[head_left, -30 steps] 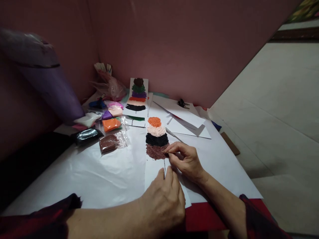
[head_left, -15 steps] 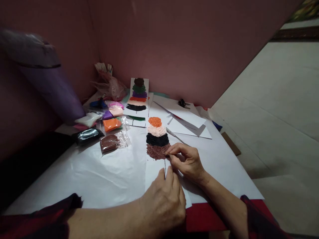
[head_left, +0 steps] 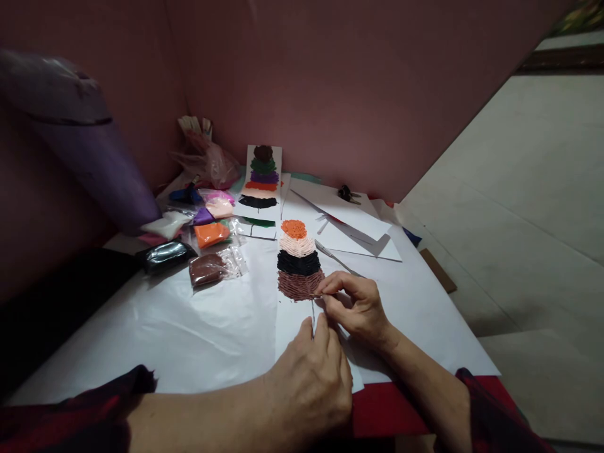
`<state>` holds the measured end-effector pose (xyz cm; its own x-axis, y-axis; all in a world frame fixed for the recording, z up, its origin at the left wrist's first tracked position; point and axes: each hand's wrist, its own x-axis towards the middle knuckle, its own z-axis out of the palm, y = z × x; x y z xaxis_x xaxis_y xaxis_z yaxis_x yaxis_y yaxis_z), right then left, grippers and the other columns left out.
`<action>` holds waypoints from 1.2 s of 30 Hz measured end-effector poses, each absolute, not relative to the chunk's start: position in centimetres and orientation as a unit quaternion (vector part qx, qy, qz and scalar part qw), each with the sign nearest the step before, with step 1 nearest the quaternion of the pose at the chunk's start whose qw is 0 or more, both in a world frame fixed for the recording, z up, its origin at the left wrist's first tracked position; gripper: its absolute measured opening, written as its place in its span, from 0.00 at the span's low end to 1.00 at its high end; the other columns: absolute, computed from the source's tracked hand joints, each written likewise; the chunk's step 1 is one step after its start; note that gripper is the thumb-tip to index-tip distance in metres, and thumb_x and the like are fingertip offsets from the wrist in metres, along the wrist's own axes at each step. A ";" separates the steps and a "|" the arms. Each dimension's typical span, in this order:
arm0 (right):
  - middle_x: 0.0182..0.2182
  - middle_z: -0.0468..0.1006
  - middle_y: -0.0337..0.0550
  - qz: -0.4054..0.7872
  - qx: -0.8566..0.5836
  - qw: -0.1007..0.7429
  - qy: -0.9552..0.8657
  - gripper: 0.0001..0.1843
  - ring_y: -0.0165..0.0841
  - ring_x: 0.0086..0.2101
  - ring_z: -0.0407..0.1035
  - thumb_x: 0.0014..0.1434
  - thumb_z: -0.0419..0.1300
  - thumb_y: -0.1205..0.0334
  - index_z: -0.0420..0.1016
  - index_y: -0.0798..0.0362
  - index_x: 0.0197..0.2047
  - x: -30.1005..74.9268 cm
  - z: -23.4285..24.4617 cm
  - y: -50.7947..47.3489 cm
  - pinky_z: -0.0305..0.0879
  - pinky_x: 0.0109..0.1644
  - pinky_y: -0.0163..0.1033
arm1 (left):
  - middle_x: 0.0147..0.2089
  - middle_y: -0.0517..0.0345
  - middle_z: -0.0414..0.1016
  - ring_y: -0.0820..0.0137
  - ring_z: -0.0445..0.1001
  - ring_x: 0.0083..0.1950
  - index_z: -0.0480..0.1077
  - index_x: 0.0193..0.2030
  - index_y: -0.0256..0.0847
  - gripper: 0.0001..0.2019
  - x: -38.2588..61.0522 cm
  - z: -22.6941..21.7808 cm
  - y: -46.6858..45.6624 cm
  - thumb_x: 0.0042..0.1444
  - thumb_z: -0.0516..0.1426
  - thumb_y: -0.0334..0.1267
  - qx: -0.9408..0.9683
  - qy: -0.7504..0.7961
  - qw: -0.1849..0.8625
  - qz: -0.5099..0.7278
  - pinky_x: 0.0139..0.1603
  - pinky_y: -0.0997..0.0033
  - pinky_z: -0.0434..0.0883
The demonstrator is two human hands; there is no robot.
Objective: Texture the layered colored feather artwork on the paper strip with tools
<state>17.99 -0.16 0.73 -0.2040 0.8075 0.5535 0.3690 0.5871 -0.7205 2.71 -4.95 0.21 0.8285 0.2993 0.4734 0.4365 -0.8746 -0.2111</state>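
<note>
Clay-covered white card [head_left: 296,318] lies under the person's two hands, its brown band [head_left: 298,285] just left of the right hand's fingertips and beyond the left hand. The right hand [head_left: 352,305] pinches a thin dark strip [head_left: 319,296] between thumb and forefinger at that band's lower right edge; what it is made of is too small to tell. The left hand [head_left: 314,371] rests on the card's lower part with fingers bent, beside a drawn dark line [head_left: 313,309]; I cannot tell whether it grips anything. Black, pale pink and orange bands follow above the brown. Just right lies a slim metal tool [head_left: 334,256]. Farther left are clay packets [head_left: 207,269], any print on them too small to read. Behind stands a striped sample card [head_left: 242,211], near the wall [head_left: 306,82].
</note>
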 end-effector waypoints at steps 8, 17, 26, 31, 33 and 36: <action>0.26 0.79 0.45 0.228 -0.395 0.486 -0.745 0.08 0.35 0.27 0.74 0.50 0.57 0.75 0.70 0.52 0.27 18.1 0.6 -0.3 0.71 0.31 0.39 | 0.38 0.36 0.80 0.49 0.78 0.44 0.75 0.40 0.26 0.10 2.6 0.3 -5.0 0.61 0.53 0.30 -0.942 -0.197 0.165 -0.216 0.40 0.53 0.75; 0.25 0.78 0.43 0.222 -0.402 0.481 -0.747 0.08 0.35 0.26 0.73 0.49 0.57 0.75 0.69 0.51 0.26 18.1 0.7 -0.4 0.70 0.30 0.38 | 0.37 0.38 0.80 0.50 0.78 0.42 0.75 0.39 0.27 0.10 2.7 0.4 -4.9 0.60 0.53 0.31 -0.945 -0.193 0.161 -0.207 0.39 0.52 0.74; 0.26 0.78 0.42 0.230 -0.392 0.510 -0.730 0.09 0.34 0.27 0.73 0.50 0.57 0.75 0.69 0.51 0.27 18.1 0.7 -0.5 0.71 0.30 0.38 | 0.43 0.32 0.79 0.46 0.78 0.48 0.74 0.42 0.24 0.11 2.6 0.1 -5.0 0.60 0.53 0.31 -0.938 -0.195 0.174 -0.229 0.42 0.51 0.75; 0.27 0.78 0.42 0.234 -0.401 0.502 -0.729 0.09 0.34 0.29 0.74 0.50 0.57 0.76 0.69 0.50 0.28 18.1 0.7 -0.5 0.71 0.31 0.38 | 0.43 0.33 0.80 0.47 0.78 0.48 0.73 0.43 0.25 0.11 2.6 -0.1 -5.0 0.60 0.52 0.29 -0.943 -0.192 0.164 -0.215 0.42 0.51 0.75; 0.28 0.78 0.42 0.242 -0.407 0.506 -0.721 0.10 0.35 0.30 0.74 0.50 0.57 0.76 0.70 0.50 0.29 18.2 0.6 -0.6 0.72 0.31 0.38 | 0.44 0.31 0.79 0.45 0.78 0.48 0.73 0.42 0.24 0.11 2.5 -0.1 -5.0 0.60 0.51 0.28 -0.943 -0.189 0.162 -0.219 0.43 0.49 0.75; 0.28 0.79 0.42 0.242 -0.414 0.511 -0.713 0.09 0.35 0.31 0.75 0.51 0.58 0.75 0.70 0.50 0.29 18.0 0.6 -0.6 0.73 0.33 0.40 | 0.45 0.29 0.79 0.44 0.78 0.49 0.73 0.42 0.23 0.12 2.5 -0.1 -5.0 0.58 0.51 0.27 -0.942 -0.187 0.163 -0.227 0.43 0.49 0.75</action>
